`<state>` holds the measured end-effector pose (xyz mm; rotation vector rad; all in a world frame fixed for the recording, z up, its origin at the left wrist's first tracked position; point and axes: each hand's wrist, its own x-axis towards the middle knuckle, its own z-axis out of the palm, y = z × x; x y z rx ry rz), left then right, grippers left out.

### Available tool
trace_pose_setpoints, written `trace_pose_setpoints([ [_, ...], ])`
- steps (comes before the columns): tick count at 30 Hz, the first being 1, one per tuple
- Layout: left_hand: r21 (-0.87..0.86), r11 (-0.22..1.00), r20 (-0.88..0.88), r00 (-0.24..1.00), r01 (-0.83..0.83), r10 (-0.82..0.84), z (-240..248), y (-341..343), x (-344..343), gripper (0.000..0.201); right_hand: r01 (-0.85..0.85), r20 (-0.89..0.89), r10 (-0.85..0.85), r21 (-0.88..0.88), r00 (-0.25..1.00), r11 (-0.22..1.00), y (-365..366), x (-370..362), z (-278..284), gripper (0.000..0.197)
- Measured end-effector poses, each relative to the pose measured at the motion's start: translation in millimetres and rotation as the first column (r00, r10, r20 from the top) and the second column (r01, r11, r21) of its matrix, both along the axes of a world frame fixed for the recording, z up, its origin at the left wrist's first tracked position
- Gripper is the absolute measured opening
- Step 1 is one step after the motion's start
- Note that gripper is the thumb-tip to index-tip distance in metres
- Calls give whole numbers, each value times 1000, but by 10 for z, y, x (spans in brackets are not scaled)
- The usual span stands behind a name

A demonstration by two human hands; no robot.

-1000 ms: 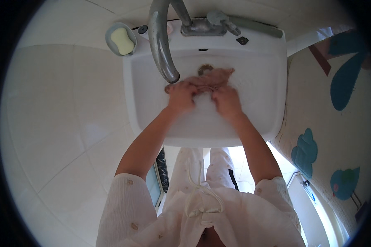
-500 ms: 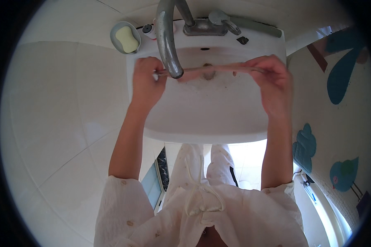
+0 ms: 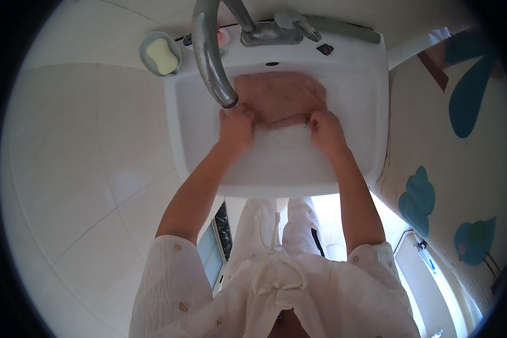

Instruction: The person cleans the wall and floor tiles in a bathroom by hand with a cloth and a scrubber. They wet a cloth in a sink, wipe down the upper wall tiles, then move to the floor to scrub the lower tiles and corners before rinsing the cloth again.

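Over the sink (image 3: 287, 166), forearms (image 3: 192, 188) slanting inward, left hand (image 3: 236, 129) and right hand (image 3: 328, 132) grip the pink cloth (image 3: 281, 96).

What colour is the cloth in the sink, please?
The cloth is a dull, brownish pink, seen best in the head view.

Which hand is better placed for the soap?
Left, likely: the left hand is nearer the soap by the far left corner of the sink, though the tap looks close; the right hand holds the cloth farther right.
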<state>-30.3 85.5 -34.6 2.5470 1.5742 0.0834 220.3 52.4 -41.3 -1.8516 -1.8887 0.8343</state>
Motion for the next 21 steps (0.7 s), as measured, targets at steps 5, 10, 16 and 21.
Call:
trace_pose_setpoints([
  [5,-579,786,567,586,-217,579,580,129,-548,16,313,-417,-344,-143,841,939,61,33,699,10],
  [10,-480,841,818,220,-248,532,1338,116,-435,20,416,-486,-307,131,818,900,75,12,1381,10],
  [16,-389,803,481,644,-451,595,728,356,-268,15,408,-353,-363,61,862,911,291,-53,731,10],
  [21,-482,714,537,473,-508,699,134,194,-458,18,348,-196,-346,-27,918,937,158,-498,30,9],
])
